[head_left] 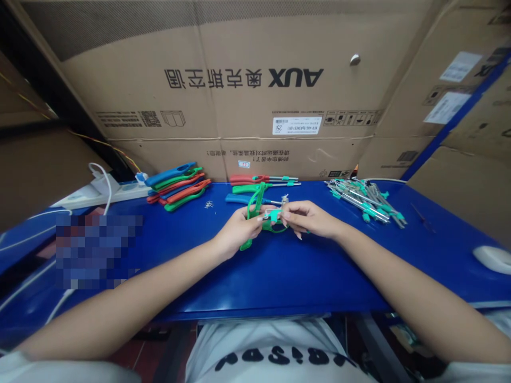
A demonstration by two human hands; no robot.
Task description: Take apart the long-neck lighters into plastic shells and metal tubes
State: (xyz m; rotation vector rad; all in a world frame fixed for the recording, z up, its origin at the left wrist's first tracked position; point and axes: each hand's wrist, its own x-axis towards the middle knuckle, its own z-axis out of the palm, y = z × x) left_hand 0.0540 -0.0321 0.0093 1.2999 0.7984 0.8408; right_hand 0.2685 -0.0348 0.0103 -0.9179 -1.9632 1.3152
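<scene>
The small teal part (pixel 274 215) is held over the counter (pixel 279 287), between the two hands. It is pinched in the closed fingertips of the right hand (pixel 309 217). The green handle (pixel 257 201) is gripped in the curled left hand (pixel 236 231). The handle is best kept still and the teal part moved gently, so nothing gets bent. Metal rods (pixel 375 211) are piled to the right.
</scene>
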